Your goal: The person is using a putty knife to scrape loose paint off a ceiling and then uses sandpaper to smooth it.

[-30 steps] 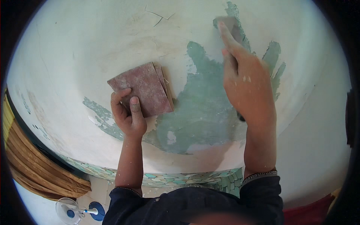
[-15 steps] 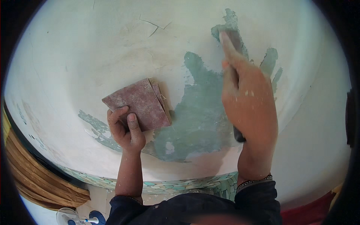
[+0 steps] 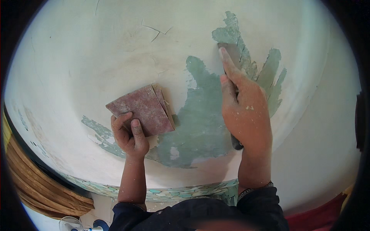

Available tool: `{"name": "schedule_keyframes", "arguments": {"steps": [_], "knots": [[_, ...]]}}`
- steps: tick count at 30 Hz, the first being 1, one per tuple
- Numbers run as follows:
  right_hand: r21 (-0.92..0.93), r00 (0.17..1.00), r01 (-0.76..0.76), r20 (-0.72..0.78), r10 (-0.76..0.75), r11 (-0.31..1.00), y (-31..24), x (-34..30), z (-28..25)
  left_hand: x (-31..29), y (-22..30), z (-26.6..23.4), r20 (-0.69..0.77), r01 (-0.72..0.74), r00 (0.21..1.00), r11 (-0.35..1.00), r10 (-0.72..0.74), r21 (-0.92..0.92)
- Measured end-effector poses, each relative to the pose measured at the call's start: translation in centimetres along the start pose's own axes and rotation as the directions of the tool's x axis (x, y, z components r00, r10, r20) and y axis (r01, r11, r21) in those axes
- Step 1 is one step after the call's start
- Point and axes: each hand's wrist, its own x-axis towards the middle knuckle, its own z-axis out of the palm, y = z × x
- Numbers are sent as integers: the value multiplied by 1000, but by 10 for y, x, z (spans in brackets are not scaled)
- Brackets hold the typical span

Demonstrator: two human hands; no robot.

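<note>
My left hand (image 3: 129, 134) grips a folded sheet of reddish-brown sandpaper (image 3: 142, 109), dusty with white powder, thumb and fingers pinching its lower left edge. My right hand (image 3: 248, 106) is wrapped round the dark handle of a scraper (image 3: 232, 52), the index finger stretched along its flat blade. That blade lies against the wall (image 3: 115, 50) beside a bare green patch where the pale coat has come away. Another broad green patch (image 3: 204, 111) spreads between my two hands. White flecks stick to the back of my right hand. Most of the handle is hidden by my fingers.
Thin cracks (image 3: 156, 30) run through the pale coat at the upper left. Mosaic-like patterned tiling (image 3: 165, 193) borders the wall's bottom. A brown curtain (image 3: 42, 181) hangs at the lower left, near part of a fan (image 3: 71, 223). Red cloth (image 3: 318, 215) shows at the lower right.
My right hand and the scraper have moved down and a little left, uncovering more green strips to the right. My left hand stays nearly still with the sandpaper.
</note>
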Motion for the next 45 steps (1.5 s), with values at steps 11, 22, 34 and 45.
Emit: {"name": "schedule_keyframes", "arguments": {"steps": [11, 22, 34, 45], "knots": [[34, 987, 79, -141, -74, 996, 16, 9, 10, -5, -6, -2, 4, -36, 999, 999, 36, -8], [-23, 981, 85, -174, -88, 996, 25, 21, 6, -9, -8, -7, 14, -4, 1000, 1000, 4, 20], [-93, 988, 58, -138, -70, 994, 24, 24, -3, -6, 0, -4, -23, 86, 996, 996, -85, 14], [-40, 989, 57, -136, -62, 998, 39, 6, -7, -6, 41, 26, 81, 36, 996, 998, -40, 47]]}}
